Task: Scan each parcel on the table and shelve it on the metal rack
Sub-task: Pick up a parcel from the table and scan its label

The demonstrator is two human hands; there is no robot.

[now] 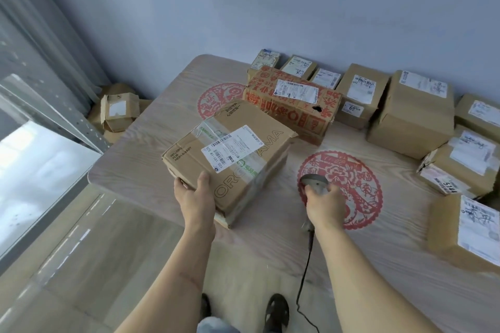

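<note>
Gripping the near-left corner of the cardboard parcel (230,154) with the left hand (196,194), thumb on top, fingers clamped beneath; parcel tilted near the table (130,143) edge, label (232,147) facing up. Right hand (323,205) closed round the corded scanner (313,182), head just beside the parcel. Likely failures: misread from glare on the tape across the label; parcel slipping from a one-corner hold; cable snagging. Metal rack (89,127) at left.

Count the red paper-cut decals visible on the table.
2: one decal beside the right hand, one decal farther left, partly covered by the brown parcel. More may hide under parcels.
</note>
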